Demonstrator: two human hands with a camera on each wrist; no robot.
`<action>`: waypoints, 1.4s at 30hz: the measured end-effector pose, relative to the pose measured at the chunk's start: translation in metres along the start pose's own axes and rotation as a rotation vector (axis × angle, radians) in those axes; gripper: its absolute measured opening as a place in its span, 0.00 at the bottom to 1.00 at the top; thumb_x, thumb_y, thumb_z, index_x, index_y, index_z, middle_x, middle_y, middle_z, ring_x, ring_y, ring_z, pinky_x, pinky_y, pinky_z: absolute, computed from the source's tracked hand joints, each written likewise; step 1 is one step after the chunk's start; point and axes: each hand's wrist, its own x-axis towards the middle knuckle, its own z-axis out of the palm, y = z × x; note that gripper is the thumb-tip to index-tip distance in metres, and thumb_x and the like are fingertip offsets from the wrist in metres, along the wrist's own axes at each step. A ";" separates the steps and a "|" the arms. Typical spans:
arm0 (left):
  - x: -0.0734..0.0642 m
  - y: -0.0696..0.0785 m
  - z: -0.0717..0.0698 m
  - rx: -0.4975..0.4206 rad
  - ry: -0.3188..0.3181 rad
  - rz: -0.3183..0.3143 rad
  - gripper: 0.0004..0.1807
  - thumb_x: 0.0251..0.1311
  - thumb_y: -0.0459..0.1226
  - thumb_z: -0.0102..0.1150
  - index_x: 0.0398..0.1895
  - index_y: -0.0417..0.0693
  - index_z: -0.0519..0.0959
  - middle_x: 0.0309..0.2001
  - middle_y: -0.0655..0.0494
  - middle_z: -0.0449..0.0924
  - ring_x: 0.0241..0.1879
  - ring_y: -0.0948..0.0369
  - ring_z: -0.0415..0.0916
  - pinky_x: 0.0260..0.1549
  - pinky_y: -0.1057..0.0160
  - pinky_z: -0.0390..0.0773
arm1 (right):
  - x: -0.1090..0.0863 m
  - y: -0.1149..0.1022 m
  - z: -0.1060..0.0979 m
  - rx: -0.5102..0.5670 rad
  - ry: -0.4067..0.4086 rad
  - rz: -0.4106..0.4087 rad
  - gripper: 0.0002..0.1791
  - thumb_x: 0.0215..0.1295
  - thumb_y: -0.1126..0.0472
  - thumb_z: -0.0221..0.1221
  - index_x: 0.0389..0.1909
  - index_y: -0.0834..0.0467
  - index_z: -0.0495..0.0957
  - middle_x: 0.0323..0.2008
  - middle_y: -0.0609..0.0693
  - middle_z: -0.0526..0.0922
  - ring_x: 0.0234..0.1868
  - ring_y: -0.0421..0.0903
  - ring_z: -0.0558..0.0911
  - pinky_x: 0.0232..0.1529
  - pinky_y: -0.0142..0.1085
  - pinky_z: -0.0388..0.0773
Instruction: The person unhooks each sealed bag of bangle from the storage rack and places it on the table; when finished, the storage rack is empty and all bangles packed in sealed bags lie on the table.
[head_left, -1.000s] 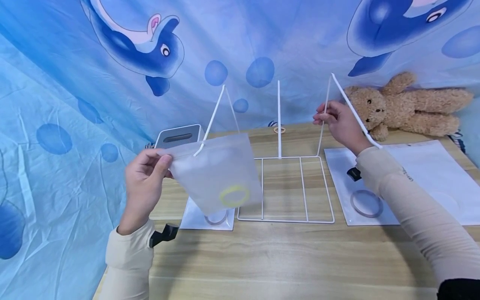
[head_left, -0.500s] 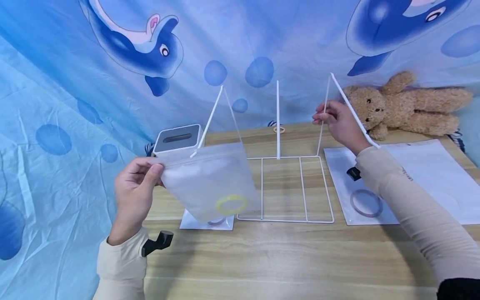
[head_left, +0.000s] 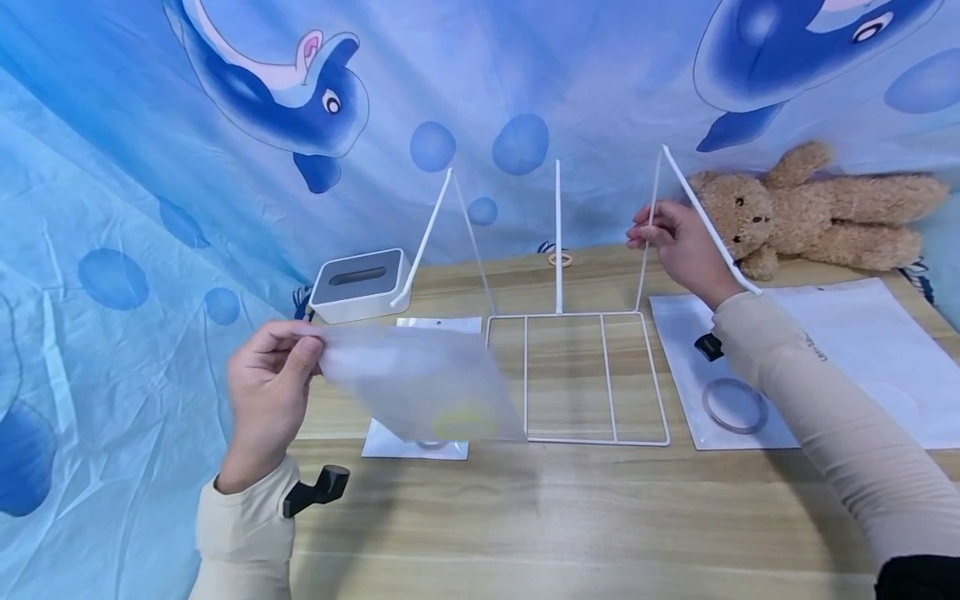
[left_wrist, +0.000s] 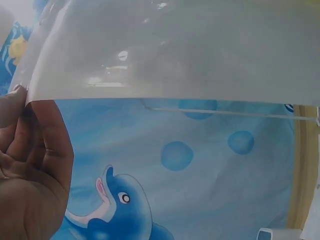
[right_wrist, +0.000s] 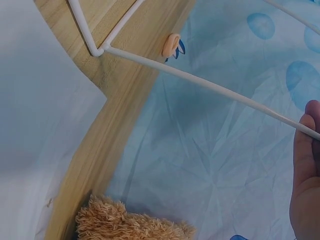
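My left hand (head_left: 270,383) pinches the top left corner of a translucent frosted bag (head_left: 420,379) between thumb and fingers. A blurred yellow ring-shaped patch shows near the bag's lower edge. The bag is tilted nearly flat, in front of the white wire rack (head_left: 558,237) and overlapping its left part in the head view. In the left wrist view the bag (left_wrist: 175,50) spreads across the top, its edge at my thumb. My right hand (head_left: 686,250) holds the rack's right upright with thumb and fingertips. That thin white rod (right_wrist: 200,82) crosses the right wrist view to my fingers.
A white flat packet (head_left: 435,322) lies partly hidden under the bag. Larger white packets (head_left: 862,333) lie beneath my right forearm. A grey-topped tissue box (head_left: 358,283) stands at back left, a teddy bear (head_left: 840,208) at back right, a small tan ring (head_left: 559,260) behind the rack.
My left hand has shifted left and slightly down. The bag has dropped and tipped flatter, away from the rack's left upright, uncovering the tissue box and packet top. My right hand stays put.
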 end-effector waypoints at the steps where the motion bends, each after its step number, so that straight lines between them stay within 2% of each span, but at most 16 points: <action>1: -0.002 -0.001 -0.002 0.005 -0.011 -0.007 0.06 0.65 0.25 0.61 0.38 0.26 0.80 0.34 0.47 0.85 0.30 0.62 0.83 0.31 0.69 0.83 | 0.000 0.000 0.000 -0.009 0.001 0.002 0.12 0.78 0.63 0.50 0.51 0.68 0.73 0.45 0.67 0.81 0.39 0.37 0.83 0.51 0.40 0.79; 3: -0.006 -0.001 -0.007 0.061 -0.027 -0.025 0.04 0.65 0.24 0.61 0.37 0.27 0.81 0.34 0.49 0.85 0.29 0.63 0.82 0.30 0.72 0.81 | 0.000 -0.001 0.000 -0.021 0.001 0.005 0.12 0.78 0.63 0.50 0.51 0.69 0.73 0.45 0.68 0.81 0.40 0.40 0.84 0.51 0.39 0.79; 6: -0.015 -0.001 -0.015 0.192 -0.046 -0.090 0.02 0.64 0.22 0.61 0.35 0.31 0.83 0.32 0.53 0.85 0.24 0.66 0.78 0.25 0.74 0.78 | 0.000 -0.001 -0.001 -0.033 -0.001 0.011 0.13 0.77 0.63 0.50 0.52 0.69 0.73 0.45 0.67 0.82 0.40 0.41 0.84 0.51 0.38 0.79; 10: -0.024 -0.003 -0.026 0.343 -0.079 -0.251 0.07 0.62 0.20 0.59 0.33 0.36 0.84 0.29 0.55 0.84 0.21 0.66 0.74 0.20 0.73 0.74 | 0.000 -0.001 -0.001 -0.032 0.004 0.016 0.12 0.77 0.62 0.51 0.51 0.68 0.74 0.44 0.63 0.83 0.39 0.39 0.84 0.51 0.38 0.79; 13: -0.028 -0.008 -0.034 0.456 -0.092 -0.369 0.07 0.64 0.22 0.59 0.33 0.38 0.83 0.27 0.55 0.82 0.21 0.65 0.73 0.19 0.71 0.74 | 0.000 -0.001 -0.001 -0.025 0.010 0.021 0.12 0.76 0.62 0.52 0.51 0.67 0.74 0.43 0.60 0.83 0.39 0.40 0.84 0.52 0.41 0.79; 16: -0.030 -0.015 -0.047 0.552 -0.088 -0.442 0.05 0.66 0.25 0.60 0.34 0.39 0.83 0.27 0.58 0.82 0.21 0.65 0.74 0.20 0.70 0.75 | 0.001 -0.001 -0.001 -0.021 0.015 0.025 0.11 0.76 0.63 0.52 0.51 0.67 0.74 0.42 0.60 0.83 0.39 0.39 0.84 0.52 0.41 0.79; 23: -0.028 -0.033 -0.076 0.552 -0.050 -0.536 0.05 0.68 0.27 0.58 0.35 0.40 0.83 0.27 0.60 0.83 0.24 0.66 0.78 0.22 0.69 0.80 | 0.001 0.000 0.001 -0.030 0.019 0.011 0.11 0.76 0.63 0.52 0.49 0.67 0.75 0.42 0.61 0.83 0.38 0.38 0.84 0.48 0.33 0.80; 25: -0.026 -0.037 -0.082 0.590 -0.055 -0.561 0.04 0.69 0.30 0.58 0.37 0.37 0.81 0.27 0.61 0.82 0.25 0.66 0.78 0.24 0.68 0.81 | 0.002 0.002 0.001 -0.046 0.026 -0.001 0.11 0.76 0.62 0.52 0.48 0.67 0.75 0.41 0.60 0.84 0.38 0.37 0.84 0.47 0.32 0.79; 28: -0.022 -0.043 -0.090 0.679 -0.062 -0.588 0.09 0.71 0.33 0.57 0.41 0.32 0.79 0.29 0.65 0.81 0.27 0.67 0.78 0.27 0.68 0.82 | 0.002 0.003 0.001 -0.061 0.035 -0.014 0.11 0.76 0.62 0.52 0.48 0.67 0.75 0.40 0.59 0.84 0.38 0.40 0.85 0.47 0.32 0.80; 31: -0.017 -0.048 -0.098 0.771 -0.031 -0.616 0.13 0.74 0.37 0.55 0.46 0.30 0.77 0.31 0.66 0.80 0.30 0.68 0.77 0.29 0.69 0.82 | 0.002 0.004 0.001 -0.062 0.039 -0.016 0.11 0.76 0.62 0.52 0.48 0.67 0.75 0.39 0.59 0.85 0.38 0.43 0.85 0.47 0.32 0.80; 35: -0.014 -0.055 -0.110 0.875 0.029 -0.699 0.18 0.76 0.43 0.51 0.52 0.34 0.76 0.36 0.61 0.78 0.33 0.65 0.74 0.31 0.71 0.80 | 0.002 0.005 0.001 -0.066 0.036 -0.006 0.11 0.77 0.62 0.52 0.48 0.67 0.75 0.39 0.58 0.85 0.37 0.40 0.85 0.48 0.34 0.80; 38: -0.011 -0.061 -0.119 0.916 0.051 -0.763 0.23 0.76 0.48 0.48 0.55 0.36 0.74 0.39 0.55 0.76 0.36 0.62 0.72 0.31 0.72 0.78 | 0.002 0.004 0.000 -0.073 0.032 0.004 0.12 0.77 0.61 0.52 0.49 0.67 0.75 0.40 0.58 0.85 0.37 0.36 0.84 0.50 0.38 0.80; 42: -0.006 -0.068 -0.131 0.937 0.066 -0.791 0.25 0.76 0.51 0.45 0.58 0.37 0.72 0.39 0.51 0.72 0.34 0.59 0.69 0.29 0.70 0.76 | 0.002 0.002 -0.001 -0.077 0.025 0.012 0.12 0.76 0.60 0.52 0.49 0.66 0.75 0.41 0.58 0.84 0.38 0.36 0.84 0.51 0.39 0.80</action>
